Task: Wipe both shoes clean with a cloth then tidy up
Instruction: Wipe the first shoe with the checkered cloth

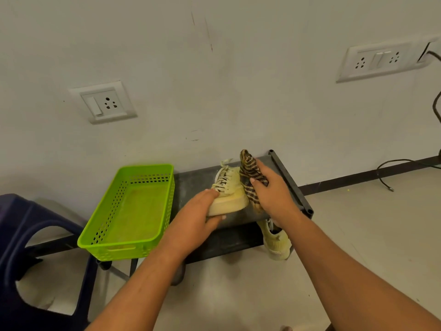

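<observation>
My left hand [195, 216] grips a pale yellow lace-up shoe [230, 192] by its sole, holding it just above the dark metal rack [290, 177]. My right hand [274, 192] clutches a brown and cream checked cloth [249, 174] and presses it against the right side of that shoe. A second pale yellow shoe [278, 240] sits lower down, at the rack's right end below my right wrist, partly hidden by it.
A bright green perforated plastic basket [128, 206], with nothing in it, rests on the rack's left part. A dark blue plastic stool [28, 247] stands at the left. Wall sockets [105, 102] are above, and a black cable [391, 168] trails on the floor at the right.
</observation>
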